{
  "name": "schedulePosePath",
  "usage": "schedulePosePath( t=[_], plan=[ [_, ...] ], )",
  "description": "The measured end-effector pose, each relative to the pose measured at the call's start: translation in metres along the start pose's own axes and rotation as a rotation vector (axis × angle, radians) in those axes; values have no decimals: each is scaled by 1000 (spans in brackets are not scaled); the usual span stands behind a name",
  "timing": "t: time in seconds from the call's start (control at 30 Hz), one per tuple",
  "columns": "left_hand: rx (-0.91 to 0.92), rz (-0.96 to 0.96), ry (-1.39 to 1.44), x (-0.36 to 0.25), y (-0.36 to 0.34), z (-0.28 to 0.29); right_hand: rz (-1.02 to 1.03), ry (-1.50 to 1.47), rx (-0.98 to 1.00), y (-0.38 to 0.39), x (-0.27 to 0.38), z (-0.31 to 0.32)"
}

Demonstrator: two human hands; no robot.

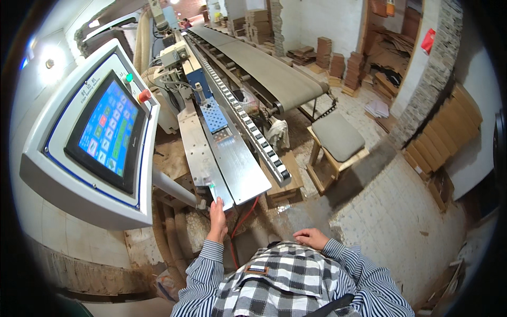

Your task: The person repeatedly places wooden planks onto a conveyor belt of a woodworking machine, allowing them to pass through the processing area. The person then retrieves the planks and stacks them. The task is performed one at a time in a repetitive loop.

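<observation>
My left hand [217, 221] reaches to the near end of the machine's metal bed [203, 161], its stretched fingers touching the plate's front corner. Some of those fingertips are hard to make out. My right hand [312, 239] hangs by my checked apron [280, 274], loosely bent, fingers apart and holding nothing. Beside the bed lies a smooth steel plate [244, 177], with a blue perforated block [214, 115] farther along it. A chain track [240, 105] of black and white pads runs along the right side of the machine.
At left stands a control panel [108, 127] with a lit screen and a red knob [144, 95]. A belt conveyor [264, 66] stretches away behind a cushioned wooden stool [338, 138]. Cardboard stacks [443, 129] lean on the right wall. A red hose [244, 219] hangs below the bed.
</observation>
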State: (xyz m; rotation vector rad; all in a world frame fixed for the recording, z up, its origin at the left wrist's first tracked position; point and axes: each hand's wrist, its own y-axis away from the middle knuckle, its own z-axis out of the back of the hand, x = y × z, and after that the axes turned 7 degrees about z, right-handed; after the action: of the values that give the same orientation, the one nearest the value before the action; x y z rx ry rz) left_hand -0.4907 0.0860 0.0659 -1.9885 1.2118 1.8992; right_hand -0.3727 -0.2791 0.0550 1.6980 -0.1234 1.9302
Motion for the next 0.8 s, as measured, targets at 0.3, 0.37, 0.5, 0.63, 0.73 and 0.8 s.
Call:
schedulePosePath(
  t=[0.3,0.37,0.5,0.63,0.73,0.8],
  plan=[
    [-116,-68,19,16,4,-4,301,47,277,-126,87,75],
    [-156,-53,-14,16,6,-3,328,101,329,-145,118,89],
    [-257,-68,-129,-12,28,-25,344,22,414,-193,165,112],
    [-409,-107,-190,-8,30,-27,514,125,531,-248,210,121],
    [-499,-83,-64,1,29,-31,578,51,630,-281,226,114],
    [-665,-97,-34,7,32,-39,528,-30,718,-288,231,101]
  ],
)
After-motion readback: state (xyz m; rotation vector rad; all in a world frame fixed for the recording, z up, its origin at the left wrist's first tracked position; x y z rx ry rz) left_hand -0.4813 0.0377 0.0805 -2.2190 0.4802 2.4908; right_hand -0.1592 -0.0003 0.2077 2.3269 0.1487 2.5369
